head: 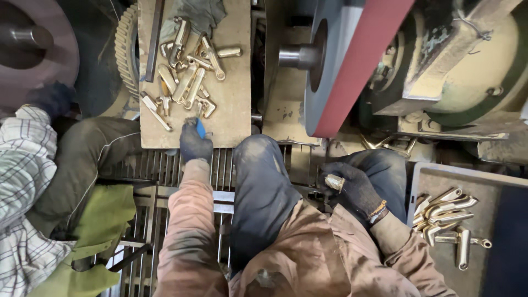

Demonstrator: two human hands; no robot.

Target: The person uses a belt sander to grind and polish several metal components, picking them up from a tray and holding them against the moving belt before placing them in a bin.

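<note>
Two gloved hands are working apart: the left hand (195,144) is reaching onto a wooden board (234,110), fingers curled at the edge of a heap of brass fittings (184,77); whether it grips one I cannot tell. The right hand (352,190) is clasping one brass fitting (334,182) beside the red sanding belt (363,60). More brass parts (448,217) are lying in a grey tray (440,179).

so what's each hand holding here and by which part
The right hand grips a small brass piece around its lower end. The left hand touches the board; any hold cannot be told.
</note>
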